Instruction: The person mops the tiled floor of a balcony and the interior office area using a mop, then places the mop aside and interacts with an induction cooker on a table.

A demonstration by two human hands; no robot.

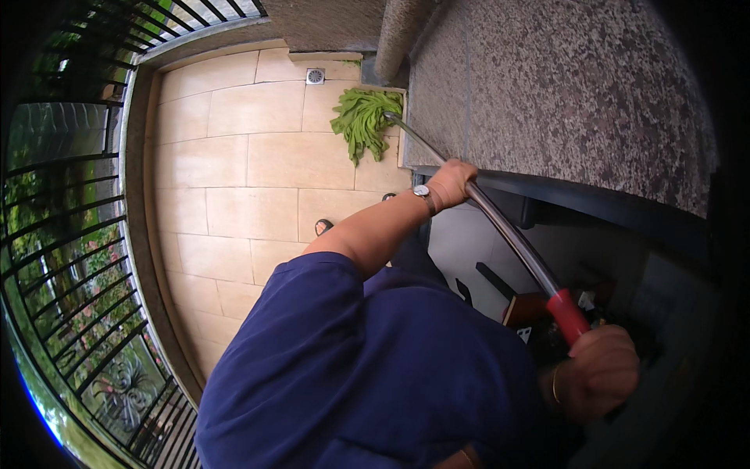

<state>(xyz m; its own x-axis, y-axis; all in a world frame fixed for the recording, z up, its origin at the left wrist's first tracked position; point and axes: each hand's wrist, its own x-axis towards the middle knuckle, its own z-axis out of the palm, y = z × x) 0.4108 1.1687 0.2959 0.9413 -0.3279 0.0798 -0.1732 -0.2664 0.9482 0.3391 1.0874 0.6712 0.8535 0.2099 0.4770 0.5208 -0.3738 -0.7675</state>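
A mop with a green cloth-strip head rests on the beige tiled floor, its strips spread out against the foot of the speckled wall. Its metal pole runs diagonally from the head down to a red grip. My left hand, with a watch at the wrist, is closed around the middle of the pole. At the lower right, my right hand holds the end of the red grip. This hand is slightly blurred, and a thin bangle circles its wrist.
The speckled stone-textured wall rises right of the mop head, beside a round pipe. A floor drain lies near the far edge. Black railings on a low kerb border the left side. Dim, cluttered objects lie beyond a doorway.
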